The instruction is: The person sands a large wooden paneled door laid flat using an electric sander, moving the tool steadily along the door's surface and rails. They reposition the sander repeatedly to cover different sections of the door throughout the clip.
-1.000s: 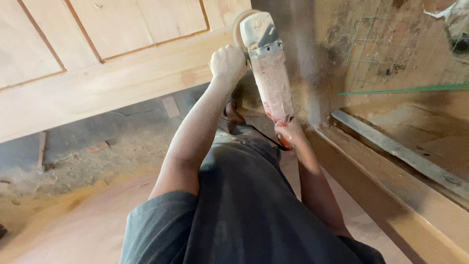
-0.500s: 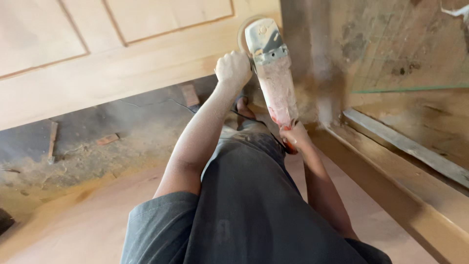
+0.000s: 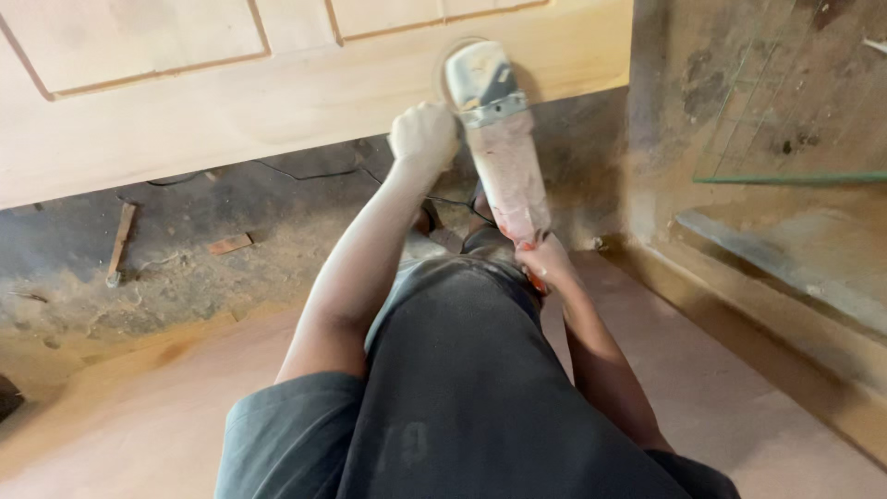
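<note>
The left hand (image 3: 423, 137) is clenched around the side handle of a dusty grinder (image 3: 494, 139), and the right hand (image 3: 543, 263) grips its rear end. The grinder's head presses against the lower rail of a pale wooden door (image 3: 277, 102). Below the door, wood scraps (image 3: 229, 244) lie in sawdust.

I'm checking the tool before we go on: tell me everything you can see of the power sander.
The power sander is a long, dust-caked handheld tool with a pale body and a metal band near its round head. The head lies against the lower rail of the pale wooden door. The left hand grips beside the head; the right hand holds the rear end, where some orange shows.
</note>
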